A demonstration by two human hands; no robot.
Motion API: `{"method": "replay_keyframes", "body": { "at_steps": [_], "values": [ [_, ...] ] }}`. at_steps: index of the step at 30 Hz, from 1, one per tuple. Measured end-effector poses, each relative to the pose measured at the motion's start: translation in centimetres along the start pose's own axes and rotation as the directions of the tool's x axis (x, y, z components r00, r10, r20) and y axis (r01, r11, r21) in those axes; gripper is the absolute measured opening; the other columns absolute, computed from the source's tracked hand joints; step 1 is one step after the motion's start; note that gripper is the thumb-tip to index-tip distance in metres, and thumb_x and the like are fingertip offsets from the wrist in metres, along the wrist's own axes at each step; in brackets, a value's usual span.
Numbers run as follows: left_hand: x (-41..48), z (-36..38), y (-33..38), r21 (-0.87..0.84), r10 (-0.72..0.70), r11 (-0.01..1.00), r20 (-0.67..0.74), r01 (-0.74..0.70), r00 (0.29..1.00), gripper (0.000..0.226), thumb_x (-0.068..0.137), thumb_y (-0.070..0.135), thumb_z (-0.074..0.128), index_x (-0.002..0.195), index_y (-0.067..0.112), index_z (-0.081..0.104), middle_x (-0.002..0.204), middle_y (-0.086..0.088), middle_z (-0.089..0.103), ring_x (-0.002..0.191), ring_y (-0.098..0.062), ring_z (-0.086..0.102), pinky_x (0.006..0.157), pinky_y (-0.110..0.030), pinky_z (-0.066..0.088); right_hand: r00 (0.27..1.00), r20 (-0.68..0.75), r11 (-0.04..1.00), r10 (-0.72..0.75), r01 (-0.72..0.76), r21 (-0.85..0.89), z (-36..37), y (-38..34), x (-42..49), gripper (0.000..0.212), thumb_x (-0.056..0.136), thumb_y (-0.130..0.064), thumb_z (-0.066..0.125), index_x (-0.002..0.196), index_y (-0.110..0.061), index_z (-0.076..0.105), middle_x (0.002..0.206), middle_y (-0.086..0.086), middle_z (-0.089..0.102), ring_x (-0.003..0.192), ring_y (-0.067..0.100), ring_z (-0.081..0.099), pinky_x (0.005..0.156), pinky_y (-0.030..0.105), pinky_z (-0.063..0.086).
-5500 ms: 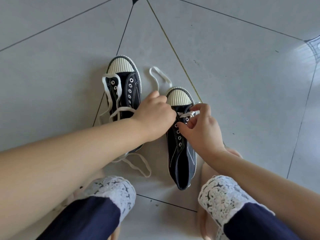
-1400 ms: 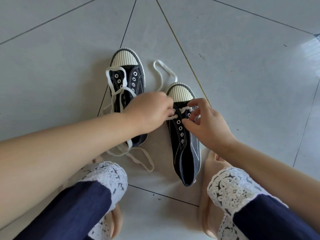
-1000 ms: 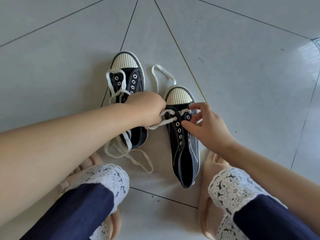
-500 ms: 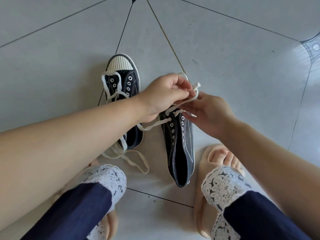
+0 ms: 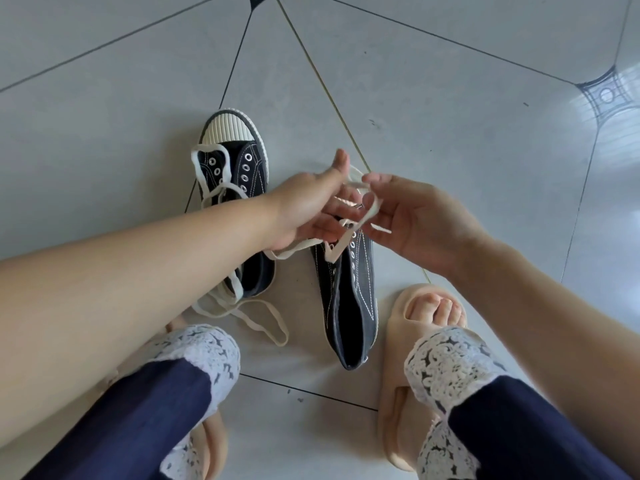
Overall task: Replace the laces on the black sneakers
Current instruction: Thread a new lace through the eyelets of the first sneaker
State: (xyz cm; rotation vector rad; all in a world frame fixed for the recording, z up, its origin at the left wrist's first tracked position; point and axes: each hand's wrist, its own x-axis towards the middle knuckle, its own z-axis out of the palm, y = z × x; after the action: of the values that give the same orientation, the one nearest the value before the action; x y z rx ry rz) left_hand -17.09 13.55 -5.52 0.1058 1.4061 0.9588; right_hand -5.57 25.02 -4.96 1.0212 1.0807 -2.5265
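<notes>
Both hands [image 5: 360, 206] pinching the soft, limp white lace [image 5: 367, 213] above the right-hand black sneaker [image 5: 349, 292], best gripped near its stiff tip for threading

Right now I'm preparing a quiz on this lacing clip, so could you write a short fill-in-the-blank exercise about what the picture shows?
1. Both hands, left hand and right hand, are raised above the ____ sneaker.
2. The lace between the hands is ____ in colour.
3. The left sneaker has a ribbed ____ toe cap.
4. A second lace lies loose on the tiled ____.

Missing words: right; white; white; floor
</notes>
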Motion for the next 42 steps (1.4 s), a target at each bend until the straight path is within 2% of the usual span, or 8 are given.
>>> {"method": "replay_keyframes", "body": {
  "at_steps": [6,9,18,23,32,35,37,42],
  "values": [
    [-0.3,-0.1,2.7,-0.337,0.05,0.939,-0.051,-0.065,0.997,0.018,0.094,0.02,0.047,0.092,0.006,0.057,0.07,-0.004,0.065,0.057,-0.011,0.059,0.053,-0.02,0.05,0.981,0.16,0.922,0.113,-0.043,-0.385,1.0,3.1,-2.1,0.015,0.083,-0.008,0.062,0.074,-0.017,0.055,0.072,-0.002,0.067,0.068,0.008,0.061,0.072,0.02,0.047],
    [-0.8,-0.2,3.1,-0.186,0.109,0.973,-0.137,-0.133,0.985,0.011,0.091,0.003,0.049,0.095,0.001,0.059,0.059,-0.002,0.059,0.044,-0.006,0.045,0.042,-0.015,0.037,0.988,0.084,0.879,0.127,-0.073,-0.47,0.9,4.3,-2.6,0.001,0.087,-0.02,0.06,0.086,-0.019,0.06,0.087,-0.003,0.071,0.083,0.009,0.064,0.082,0.026,0.046],
    [-4.4,1.3,-1.1,0.327,0.002,0.942,0.235,-0.081,0.972,0.013,0.09,-0.002,0.048,0.084,0.008,0.055,0.062,-0.002,0.063,0.042,-0.007,0.046,0.042,-0.016,0.038,0.973,-0.202,0.955,0.113,-0.051,0.291,0.3,0.3,-0.7,0.022,0.099,-0.02,0.037,0.093,-0.01,0.056,0.067,0.0,0.069,0.058,0.012,0.066,0.055,0.021,0.054],
    [-3.5,0.5,-1.8,0.549,0.177,0.827,-0.053,-0.119,0.983,0.013,0.088,0.027,0.058,0.096,0.017,0.057,0.084,0.003,0.062,0.072,-0.009,0.057,0.065,-0.021,0.045,0.985,-0.17,0.992,0.032,-0.052,-0.116,0.9,1.8,-1.3,0.029,0.1,-0.02,0.038,0.085,-0.012,0.061,0.069,-0.001,0.068,0.066,0.013,0.065,0.065,0.026,0.051],
    [-2.0,1.9,-2.3,-0.038,0.186,0.979,-0.234,-0.2,0.954,0.007,0.084,0.01,0.061,0.085,0.005,0.065,0.067,-0.003,0.063,0.058,-0.01,0.059,0.058,-0.019,0.051,0.988,-0.153,0.872,0.025,-0.097,-0.48,1.8,3.7,-0.8,0.021,0.094,-0.022,0.052,0.09,-0.011,0.07,0.084,0.003,0.069,0.079,0.013,0.059,0.075,0.025,0.048],
    [-1.3,1.4,-1.9,-0.143,0.193,0.957,-0.339,-0.253,0.921,0.01,0.088,0.009,0.057,0.079,0.009,0.063,0.066,-0.001,0.063,0.063,-0.013,0.062,0.069,-0.028,0.056,0.94,-0.297,0.657,-0.167,-0.119,-0.744,-0.1,3.3,-0.3,0.011,0.087,-0.026,0.059,0.093,-0.019,0.067,0.091,-0.003,0.068,0.087,0.014,0.06,0.077,0.023,0.048],
    [-0.8,1.3,-1.8,-0.031,0.243,0.961,-0.375,-0.274,0.895,0.008,0.087,0.01,0.059,0.081,0.011,0.063,0.063,0.0,0.061,0.054,-0.012,0.059,0.063,-0.029,0.057,0.904,-0.329,0.425,-0.271,-0.195,-0.884,-0.5,3.6,-0.1,0.014,0.083,-0.026,0.061,0.096,-0.02,0.057,0.086,-0.008,0.06,0.075,0.008,0.054,0.06,0.015,0.039],
    [-0.1,1.9,-3.5,0.328,0.351,0.915,-0.359,-0.235,0.865,0.012,0.088,0.005,0.057,0.092,0.006,0.068,0.069,-0.001,0.06,0.051,-0.002,0.052,0.056,-0.019,0.055,0.919,-0.338,0.38,-0.201,-0.245,-0.892,0.5,5.6,0.5,0.046,0.075,-0.032,0.067,0.107,-0.012,0.041,0.1,-0.001,0.045,0.074,0.011,0.049,0.051,0.018,0.033]
  ]
}}
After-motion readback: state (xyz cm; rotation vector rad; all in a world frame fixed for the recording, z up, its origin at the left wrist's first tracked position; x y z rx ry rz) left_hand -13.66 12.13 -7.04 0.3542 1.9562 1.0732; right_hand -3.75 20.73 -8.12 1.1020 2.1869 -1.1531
